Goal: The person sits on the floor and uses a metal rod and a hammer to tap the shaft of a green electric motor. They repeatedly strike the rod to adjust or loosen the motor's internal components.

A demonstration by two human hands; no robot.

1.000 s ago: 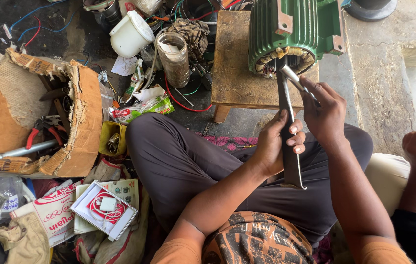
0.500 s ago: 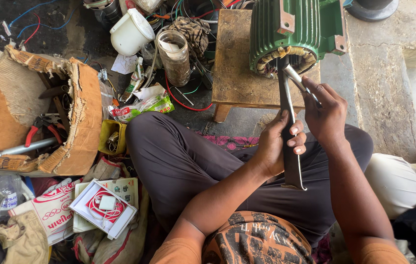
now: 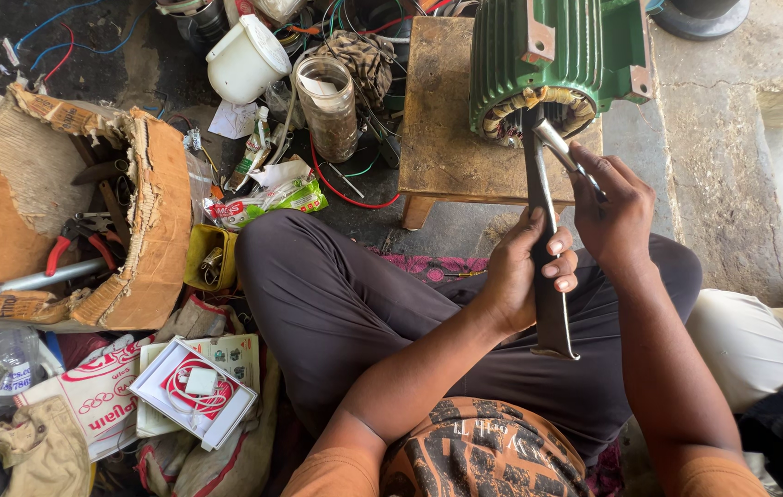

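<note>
I sit cross-legged on the floor. My left hand (image 3: 525,269) grips a long dark flat metal bar (image 3: 546,304) that reaches up into the open end of a green finned motor stator (image 3: 552,55). My right hand (image 3: 614,210) is closed on a slim silvery rod-like tool (image 3: 559,147) whose tip also points at the copper windings (image 3: 539,99) in the stator's mouth. The stator rests on a low wooden stool (image 3: 442,120) in front of my knees.
A torn cardboard box (image 3: 138,221) with red-handled pliers (image 3: 74,241) lies at left. A white plastic jug (image 3: 246,57), a glass jar (image 3: 327,106), wires and packets litter the floor. Another person's leg in pale cloth (image 3: 746,336) sits at right, beside a concrete step (image 3: 723,166).
The other person's hand at the right edge has withdrawn out of view. My own hands and both tools stay in almost the same place at the stator.
</note>
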